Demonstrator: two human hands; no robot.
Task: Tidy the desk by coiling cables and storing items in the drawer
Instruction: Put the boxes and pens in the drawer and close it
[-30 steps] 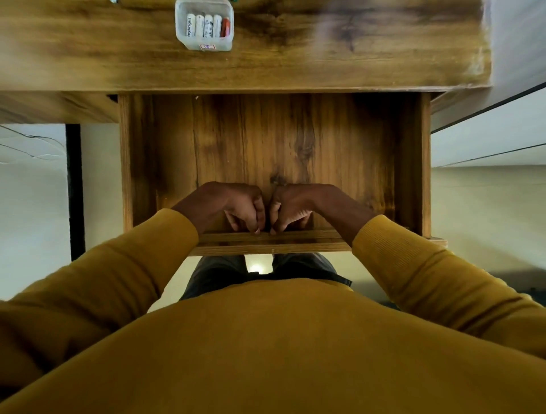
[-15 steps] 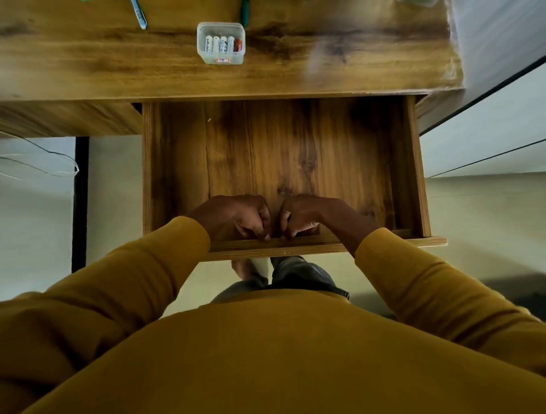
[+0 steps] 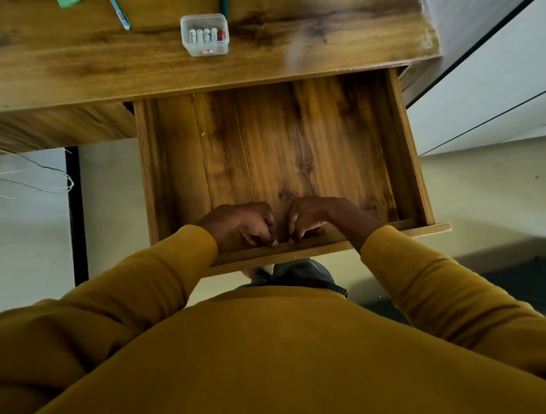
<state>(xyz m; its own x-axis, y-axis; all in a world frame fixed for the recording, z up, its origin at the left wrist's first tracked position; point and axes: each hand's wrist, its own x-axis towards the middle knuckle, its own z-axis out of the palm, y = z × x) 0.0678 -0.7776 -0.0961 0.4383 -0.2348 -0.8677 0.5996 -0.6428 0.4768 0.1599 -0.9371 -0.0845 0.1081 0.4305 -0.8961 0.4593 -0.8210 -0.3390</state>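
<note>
The wooden drawer (image 3: 407, 165) stands pulled far out from under the desk (image 3: 88, 68), with nothing lying on its bottom. My left hand (image 3: 245, 224) and my right hand (image 3: 313, 215) sit side by side at the middle of the drawer's front panel, fingers curled over its inner edge and gripping it. A clear plastic box of batteries (image 3: 204, 35) stands on the desk near its front edge. A blue pen (image 3: 121, 16) lies to the left of the box, and a green object (image 3: 69, 3) shows at the top edge.
A dark green pen tip (image 3: 224, 9) pokes in behind the battery box. Thin white cables (image 3: 44, 180) hang under the desk at the left beside a black desk leg (image 3: 76, 215). A pale wall panel (image 3: 487, 88) stands to the right of the drawer.
The drawer has slid further out toward me with both hands on its front panel. The view has tilted, and more of the desk top with the pens has come into sight.
</note>
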